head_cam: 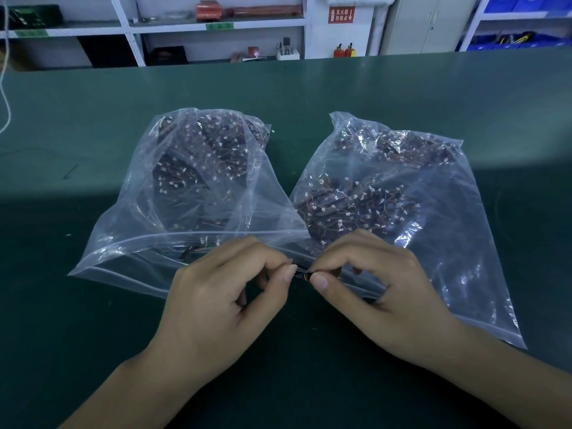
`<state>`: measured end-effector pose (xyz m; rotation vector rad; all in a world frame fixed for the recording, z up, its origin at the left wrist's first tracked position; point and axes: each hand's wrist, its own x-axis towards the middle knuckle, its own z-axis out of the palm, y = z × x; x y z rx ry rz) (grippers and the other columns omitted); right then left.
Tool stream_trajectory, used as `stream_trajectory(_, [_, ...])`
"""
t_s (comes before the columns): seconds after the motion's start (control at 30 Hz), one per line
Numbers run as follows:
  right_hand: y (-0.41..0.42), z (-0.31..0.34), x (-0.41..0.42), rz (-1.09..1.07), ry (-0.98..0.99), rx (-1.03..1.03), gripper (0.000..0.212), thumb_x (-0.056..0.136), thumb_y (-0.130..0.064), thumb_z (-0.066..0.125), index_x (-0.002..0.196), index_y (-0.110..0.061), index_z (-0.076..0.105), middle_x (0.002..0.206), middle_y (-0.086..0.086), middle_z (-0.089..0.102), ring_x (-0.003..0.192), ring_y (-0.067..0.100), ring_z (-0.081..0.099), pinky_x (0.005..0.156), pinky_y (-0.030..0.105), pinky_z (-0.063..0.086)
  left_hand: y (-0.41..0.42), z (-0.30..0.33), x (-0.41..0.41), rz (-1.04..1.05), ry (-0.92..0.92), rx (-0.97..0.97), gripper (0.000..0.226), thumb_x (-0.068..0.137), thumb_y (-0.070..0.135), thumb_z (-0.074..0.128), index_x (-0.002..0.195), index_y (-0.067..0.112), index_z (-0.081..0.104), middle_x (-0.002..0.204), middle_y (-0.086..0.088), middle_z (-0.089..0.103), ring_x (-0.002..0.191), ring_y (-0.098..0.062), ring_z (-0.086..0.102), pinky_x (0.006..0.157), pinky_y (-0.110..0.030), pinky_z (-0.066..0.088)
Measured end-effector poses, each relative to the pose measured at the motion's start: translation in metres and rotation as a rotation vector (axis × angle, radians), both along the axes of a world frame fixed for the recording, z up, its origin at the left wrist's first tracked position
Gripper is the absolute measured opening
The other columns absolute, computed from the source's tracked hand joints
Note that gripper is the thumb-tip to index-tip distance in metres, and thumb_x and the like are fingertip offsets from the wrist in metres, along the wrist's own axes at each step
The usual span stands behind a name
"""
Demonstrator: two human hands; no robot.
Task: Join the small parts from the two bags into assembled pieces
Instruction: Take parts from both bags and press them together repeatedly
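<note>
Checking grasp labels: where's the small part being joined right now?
In the head view, the small part is low centre, pinched between the left hand and right hand, over the near edges of the left bag and right bag.

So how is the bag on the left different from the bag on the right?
The left bag lies with its zip strip running across the front, and its parts are heaped at the far end. The right bag lies slanted, with its parts spread from the far end down toward the hands. The left bag's near part is mostly flat plastic, while the right bag's is crinkly and shiny. Both are clear plastic, lie on the green table, and hold small dark parts with white tips.
</note>
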<state>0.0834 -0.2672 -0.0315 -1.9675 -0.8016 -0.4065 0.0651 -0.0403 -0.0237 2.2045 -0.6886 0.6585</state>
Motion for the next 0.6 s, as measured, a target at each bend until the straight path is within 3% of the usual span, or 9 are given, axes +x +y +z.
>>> stream_trajectory(0.23, [-0.0008,0.0011,0.0017,-0.022,-0.001,-0.001,0.011,0.099,-0.021,0.073,0.089,-0.018,0.076,0.088,-0.014,0.071,0.086,0.012,0.066,0.085,0.022,0.045,0.0006,0.001,-0.0015,-0.043,0.026,-0.003,0.02,0.104,0.03,0.061,0.088,0.021,0.071,0.081,0.013,0.062,0.073,-0.011,0.062,0.054,-0.036,0.049])
stream_trajectory(0.47, [-0.0001,0.0,0.0011,0.035,0.028,-0.007,0.011,0.099,-0.02,0.069,0.093,-0.016,0.076,0.091,-0.014,0.072,0.09,0.017,0.068,0.086,0.029,0.048,-0.001,0.0012,-0.0013,0.008,-0.041,0.019,0.018,0.094,0.021,0.068,0.077,0.016,0.07,0.075,0.016,0.058,0.069,-0.006,0.055,0.056,-0.035,0.046])
stream_trajectory(0.6, [-0.0001,0.0001,0.0007,0.024,0.015,-0.009,0.011,0.099,-0.02,0.069,0.091,-0.017,0.076,0.089,-0.013,0.071,0.088,0.015,0.067,0.085,0.024,0.046,-0.0004,0.0,-0.0021,-0.022,-0.017,0.006,0.019,0.096,0.021,0.067,0.078,0.017,0.069,0.075,0.014,0.059,0.068,-0.008,0.056,0.054,-0.037,0.046])
